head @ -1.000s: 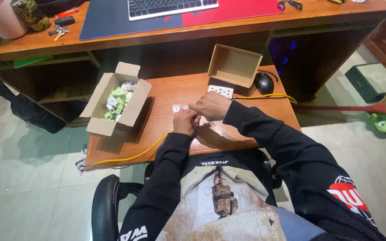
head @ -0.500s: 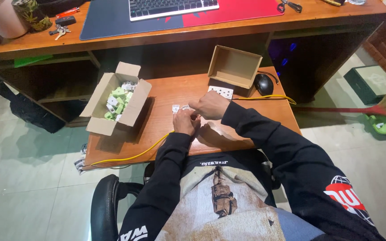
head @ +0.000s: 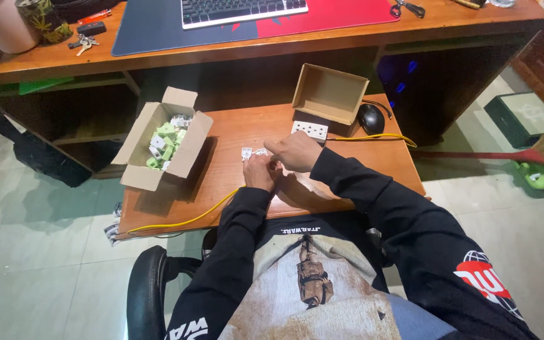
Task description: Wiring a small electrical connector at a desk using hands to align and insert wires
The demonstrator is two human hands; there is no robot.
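Observation:
My left hand [head: 259, 171] and my right hand [head: 294, 152] meet over the middle of a low wooden table [head: 373, 164]. Together they pinch a small white part [head: 251, 153] at the fingertips. A yellow cable [head: 187, 220] runs from under my left hand to the table's near left corner. A white socket plate [head: 310, 130] lies just beyond my right hand. An open cardboard box [head: 162, 138] full of green and white small parts stands to the left.
An empty cardboard box [head: 330, 93] stands at the table's far edge, with a black mouse [head: 371, 118] beside it. Behind is a desk with a keyboard [head: 243, 11], keys [head: 83, 43], scissors [head: 405, 8] and a pot [head: 0, 25]. A broom [head: 539, 151] lies on the floor at right.
Both hands stay together at the table's middle; the fingers shifted slightly on the small white part. Nothing else has moved.

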